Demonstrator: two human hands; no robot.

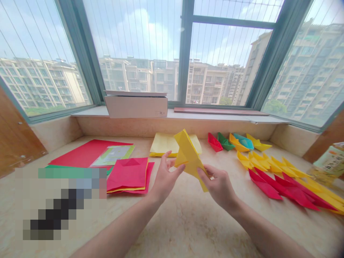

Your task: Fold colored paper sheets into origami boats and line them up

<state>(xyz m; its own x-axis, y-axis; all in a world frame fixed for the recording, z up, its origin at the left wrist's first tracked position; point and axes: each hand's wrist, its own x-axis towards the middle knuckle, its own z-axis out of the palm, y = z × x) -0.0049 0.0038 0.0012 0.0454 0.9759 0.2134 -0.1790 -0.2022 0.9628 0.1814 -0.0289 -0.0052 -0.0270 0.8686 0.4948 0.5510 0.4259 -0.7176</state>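
Left hand (166, 175) pinching left edge of a folded yellow paper (189, 156); right hand (219, 184) gripping its near right end. Paper is tilted, held above the counter (177, 229). Far side behind it: yellow paper stack (161, 144). Left: red folded sheets (129, 173), printed packet (111, 156), text too small. Right: paper boats (264, 186). Far right: container (331, 159), Chinese characters on label, blurred. Far left: white box (135, 106), tiny print lower right, unreadable.

Head-worn, the camera looks forward and down, close over the bare left hand (167, 176) and bare right hand (219, 183), across a beige marbled counter (172, 225) toward teal-framed glass windows (186, 71).
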